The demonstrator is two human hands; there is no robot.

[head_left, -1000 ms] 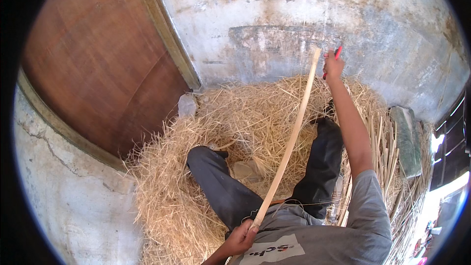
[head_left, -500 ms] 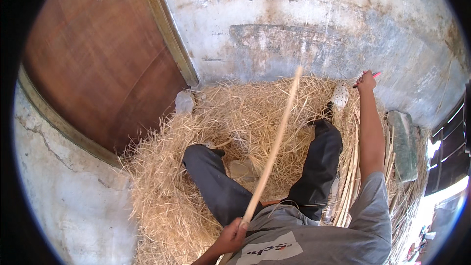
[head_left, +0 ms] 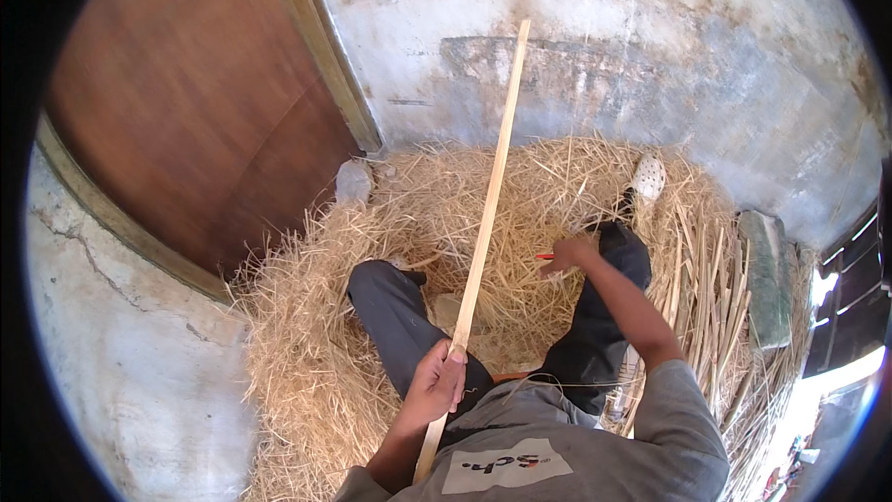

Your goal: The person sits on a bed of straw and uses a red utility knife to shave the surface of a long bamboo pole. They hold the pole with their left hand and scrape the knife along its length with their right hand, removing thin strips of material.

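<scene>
My left hand [head_left: 435, 383] is closed round a long, flat, pale bamboo strip [head_left: 490, 195] near its lower end. The strip slants up and away across the straw, and its far tip shows in front of the wall. My right hand [head_left: 574, 255] is closed on a slim red-ended tool [head_left: 544, 257], mostly hidden by the fingers, so its kind cannot be made out. This hand is beside my right knee, apart from the strip. Between my bent legs lies a heap of thin straw-coloured shavings [head_left: 409, 214].
Several long cut strips [head_left: 706, 288] lie in a bundle to the right, beside a greenish stone block [head_left: 767, 279]. A weathered wall [head_left: 604, 65] stands ahead. A brown wooden door [head_left: 204, 112] is at the left, with a pale stone [head_left: 353, 182] at its corner.
My right hand has come back from far right near the wall to beside my right knee, keeping the tool. My left hand has risen slightly, and the strip's tip now reaches farther up.
</scene>
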